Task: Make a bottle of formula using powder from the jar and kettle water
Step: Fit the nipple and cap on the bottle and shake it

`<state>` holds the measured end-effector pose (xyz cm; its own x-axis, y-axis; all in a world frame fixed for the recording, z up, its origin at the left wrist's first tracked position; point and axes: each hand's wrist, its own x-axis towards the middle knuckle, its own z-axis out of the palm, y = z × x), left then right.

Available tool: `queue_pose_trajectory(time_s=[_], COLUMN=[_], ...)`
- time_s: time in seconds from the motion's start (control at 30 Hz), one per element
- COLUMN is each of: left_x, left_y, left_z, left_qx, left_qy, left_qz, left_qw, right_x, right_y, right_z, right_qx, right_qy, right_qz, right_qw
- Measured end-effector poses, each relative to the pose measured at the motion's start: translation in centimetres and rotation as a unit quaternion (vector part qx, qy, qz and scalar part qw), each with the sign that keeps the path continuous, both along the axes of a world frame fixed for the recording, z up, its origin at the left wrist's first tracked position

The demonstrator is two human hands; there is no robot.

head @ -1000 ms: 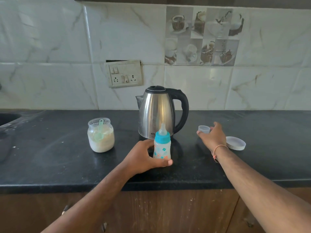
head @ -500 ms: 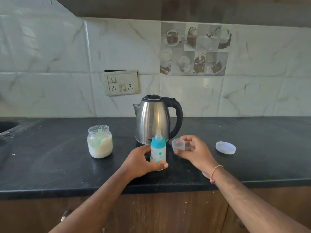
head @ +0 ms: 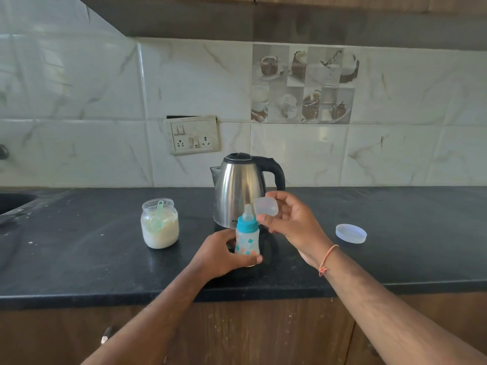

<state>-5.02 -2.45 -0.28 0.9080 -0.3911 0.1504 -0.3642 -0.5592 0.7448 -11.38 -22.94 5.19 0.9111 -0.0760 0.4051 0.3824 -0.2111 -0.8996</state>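
Observation:
A small baby bottle (head: 247,239) with a blue collar and clear teat stands upright on the black counter (head: 79,259). My left hand (head: 218,255) grips its lower body. My right hand (head: 291,222) pinches the bottle's clear cap (head: 266,206), tilted, just right of and above the teat. Behind the bottle stands a steel kettle (head: 241,188) with a black handle. To the left sits an open jar of white powder (head: 160,223) with a green scoop inside.
The jar's round lid (head: 351,233) lies on the counter to the right. A sink edge (head: 13,202) shows at far left. A switch and socket plate (head: 193,134) is on the tiled wall. Wooden cabinet fronts run below the counter edge.
My right hand picked the clear cap up from beside the lid and carried it left and up to just above the bottle's teat. The left hand kept its grip on the bottle.

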Motion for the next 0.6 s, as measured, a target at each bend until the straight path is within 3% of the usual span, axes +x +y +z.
queue_pose_trajectory(time_s=[0.1,0.3,0.6], left_x=[0.0,0.1,0.8], left_y=[0.1,0.0,0.1], left_z=[0.0,0.0,-0.5], left_qx=[-0.006,-0.005,0.001], left_qy=[0.002,0.002,-0.006], left_qz=[-0.007,-0.012,-0.013], left_qw=[1.0,1.0,1.0], right_x=[0.1,1.0,1.5], right_y=[0.3,1.1,1.6], right_z=[0.4,0.7,-0.5], right_qx=[-0.029,-0.22,-0.288], right_qy=[-0.012,-0.038,-0.08], right_qz=[0.031,-0.018,-0.033], right_qw=[0.999,0.975,0.954])
